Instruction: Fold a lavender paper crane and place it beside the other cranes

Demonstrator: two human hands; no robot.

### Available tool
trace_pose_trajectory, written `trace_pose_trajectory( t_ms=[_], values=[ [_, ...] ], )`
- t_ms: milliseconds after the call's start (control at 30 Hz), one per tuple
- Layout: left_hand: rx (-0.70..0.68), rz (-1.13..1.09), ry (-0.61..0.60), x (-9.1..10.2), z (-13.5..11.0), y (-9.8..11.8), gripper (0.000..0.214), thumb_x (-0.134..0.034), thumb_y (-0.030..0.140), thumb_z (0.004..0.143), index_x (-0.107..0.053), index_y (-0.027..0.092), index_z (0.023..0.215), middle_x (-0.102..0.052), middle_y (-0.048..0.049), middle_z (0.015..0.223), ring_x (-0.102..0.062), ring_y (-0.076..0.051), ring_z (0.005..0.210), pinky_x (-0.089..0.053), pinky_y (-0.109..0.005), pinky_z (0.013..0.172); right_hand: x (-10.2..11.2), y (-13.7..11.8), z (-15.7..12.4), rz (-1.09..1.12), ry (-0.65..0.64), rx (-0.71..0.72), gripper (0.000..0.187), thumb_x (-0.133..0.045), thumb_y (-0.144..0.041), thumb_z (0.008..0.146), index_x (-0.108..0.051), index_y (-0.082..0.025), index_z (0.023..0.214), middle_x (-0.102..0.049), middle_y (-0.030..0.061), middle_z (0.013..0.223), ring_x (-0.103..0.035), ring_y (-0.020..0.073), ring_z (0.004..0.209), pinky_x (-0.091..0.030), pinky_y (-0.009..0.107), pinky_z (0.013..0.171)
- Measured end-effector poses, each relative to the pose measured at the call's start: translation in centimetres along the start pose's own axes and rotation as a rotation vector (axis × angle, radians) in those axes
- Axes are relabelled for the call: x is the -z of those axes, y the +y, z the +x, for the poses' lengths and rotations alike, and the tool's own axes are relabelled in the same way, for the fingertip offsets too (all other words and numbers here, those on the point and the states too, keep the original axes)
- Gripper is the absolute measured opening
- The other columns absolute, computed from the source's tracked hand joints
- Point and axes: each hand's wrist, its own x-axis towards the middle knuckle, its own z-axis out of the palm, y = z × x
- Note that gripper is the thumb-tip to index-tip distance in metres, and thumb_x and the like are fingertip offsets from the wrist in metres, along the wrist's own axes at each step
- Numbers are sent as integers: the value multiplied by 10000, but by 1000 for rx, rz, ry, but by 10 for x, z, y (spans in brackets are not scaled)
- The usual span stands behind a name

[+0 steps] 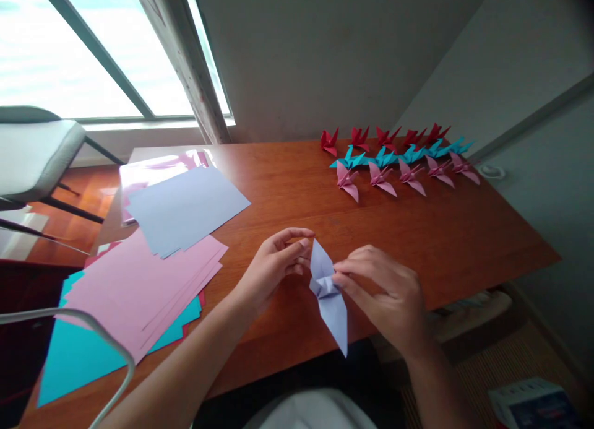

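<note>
A pale lavender paper crane point(328, 286), its two wings spread, is held up above the near side of the table. My right hand point(387, 290) pinches it near the middle of its body between thumb and fingers. Beside the upper wing is my left hand point(281, 259), its fingers curved and the thumb a little apart from the index finger. That index fingertip is at the wing's tip; whether it touches the paper I cannot tell.
Rows of folded red cranes point(385, 138), blue cranes point(383, 158) and pink cranes point(411, 176) stand at the back right of the wooden table point(278, 187). Lavender sheets point(190, 206), pink sheets point(148, 280) and blue sheets point(78, 367) lie left. A white cable point(106, 339) crosses them.
</note>
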Motion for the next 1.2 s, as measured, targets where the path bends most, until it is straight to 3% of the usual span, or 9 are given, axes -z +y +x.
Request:
trace_pose_trajectory(
  t_ms=[133,233,367,467,733,967,1100,1200],
  values=[
    [-87,179,4,-4,-1,0,336,-712,394,858,-653,156,1088,-731,-66,893,-642,-135,714,-464,-231,627,-2,-1,-2,-86,165,-78,175,-702,-104,861,-707,-252,954,-722,15,839,-646,169,765,-523,324,719],
    [-146,288,-58,-5,-2,-1,285,-687,377,875,-671,158,1057,-723,-52,863,-645,-154,749,-464,-241,648,-3,1,-3,-121,269,-141,170,-670,-119,880,-712,-254,975,-712,24,849,-635,176,763,-513,330,704],
    [-81,281,-258,-7,-4,-4,255,-707,347,855,-675,153,1019,-708,-47,842,-637,-154,738,-458,-243,653,-7,4,-2,-183,374,-173,151,-646,-137,895,-714,-249,969,-698,21,828,-628,178,746,-498,325,687],
    [-48,248,-303,-10,-4,-6,303,-735,328,831,-656,155,1067,-714,-61,862,-652,-163,751,-452,-239,637,-12,4,0,-230,408,-180,150,-635,-139,903,-712,-245,976,-704,26,829,-630,182,747,-495,323,697],
    [-75,134,-209,-9,-3,-6,429,-777,265,776,-624,152,1161,-734,-74,865,-672,-169,739,-474,-234,612,-17,3,-1,-345,388,-84,228,-635,-106,888,-700,-241,1060,-709,42,839,-637,196,771,-492,331,747],
    [-84,190,-176,-6,-2,-6,347,-706,202,782,-640,156,1120,-745,-86,977,-702,-179,773,-500,-235,610,-11,5,-3,-329,221,-10,225,-601,-74,899,-679,-210,1061,-685,49,816,-605,190,748,-484,329,728],
    [-92,233,-160,-7,-1,-7,352,-689,162,751,-643,159,1101,-744,-63,915,-690,-168,756,-488,-233,623,-9,7,-3,-326,218,8,198,-599,-61,910,-687,-181,1041,-678,58,812,-598,182,751,-479,321,727],
    [-96,247,-123,-8,-1,-7,301,-706,267,794,-650,148,1064,-731,-51,817,-669,-161,725,-476,-234,630,-7,9,-2,-407,241,19,157,-616,-80,920,-700,-163,1022,-678,60,785,-601,181,731,-476,316,711]
  ],
)
